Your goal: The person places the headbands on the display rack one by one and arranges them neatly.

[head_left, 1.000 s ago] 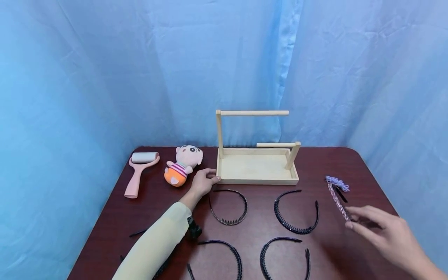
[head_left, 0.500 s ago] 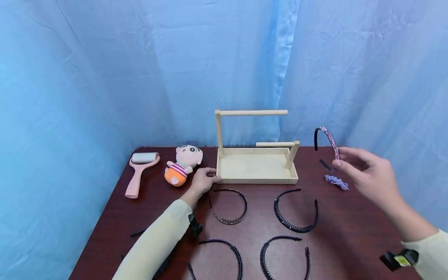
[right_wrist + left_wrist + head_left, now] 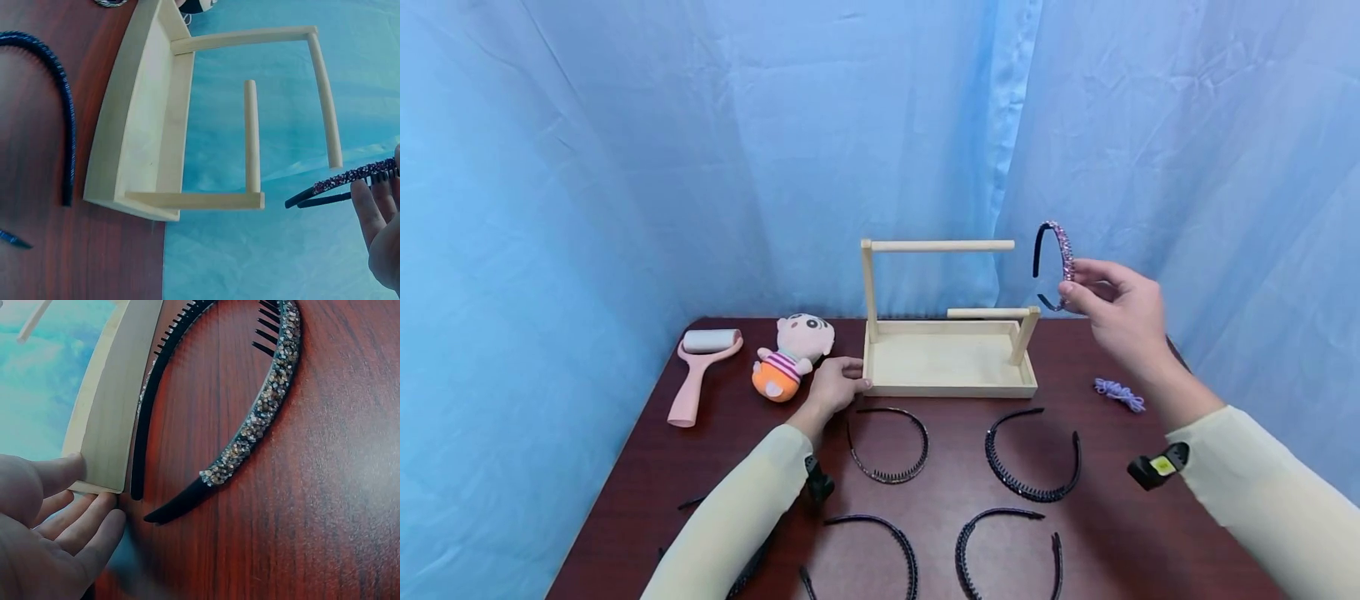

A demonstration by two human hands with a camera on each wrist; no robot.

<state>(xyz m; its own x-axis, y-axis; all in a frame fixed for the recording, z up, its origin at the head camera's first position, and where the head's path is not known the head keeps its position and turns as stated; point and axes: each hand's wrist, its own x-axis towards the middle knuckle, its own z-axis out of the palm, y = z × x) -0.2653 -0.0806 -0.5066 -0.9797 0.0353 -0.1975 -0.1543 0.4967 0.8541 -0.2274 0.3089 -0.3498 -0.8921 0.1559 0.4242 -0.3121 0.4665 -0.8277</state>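
One headband [image 3: 1065,244] pinched, right hand [image 3: 1122,310] | bar tip [image 3: 1007,246] apart | left hand [image 3: 835,385] grips rack corner [image 3: 106,475]

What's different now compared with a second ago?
The right hand has raised the pink sparkly headband up and leftward, away from the purple cord. The headband is now near the upper bar of the wooden stand, but not on it. The left hand still holds the stand's left end; cord, plush doll, lint roller and dark headbands haven't visibly moved.
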